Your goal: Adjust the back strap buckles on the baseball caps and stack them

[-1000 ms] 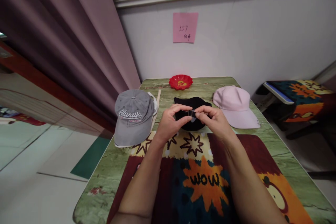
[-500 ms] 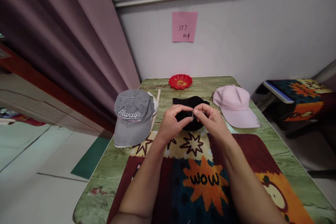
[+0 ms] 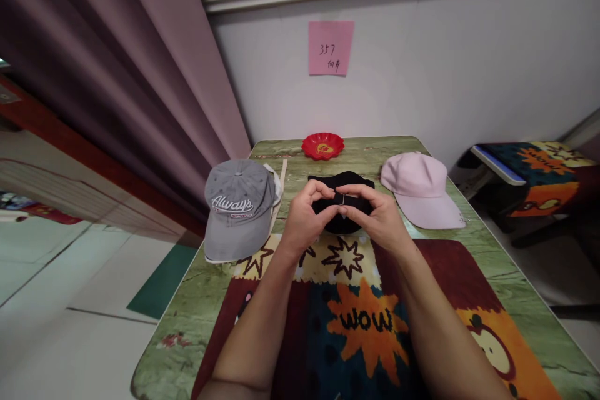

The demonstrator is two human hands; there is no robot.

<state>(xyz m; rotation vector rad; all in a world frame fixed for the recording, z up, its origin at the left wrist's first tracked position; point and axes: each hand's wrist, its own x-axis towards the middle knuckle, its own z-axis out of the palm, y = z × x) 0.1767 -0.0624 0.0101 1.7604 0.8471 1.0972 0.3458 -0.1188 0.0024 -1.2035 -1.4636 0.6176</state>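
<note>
A mauve curtain hangs left of a green table by a pale wall; a patterned mat covers its near part. Mid-table, the left hand and right hand, thumbs and forefingers narrowly apart, hold a black cap by its strap.

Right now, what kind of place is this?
Indoors, perhaps a small work corner: a green table stands by a pale wall, a pink note is stuck on it, and a mauve curtain hangs left.
</note>
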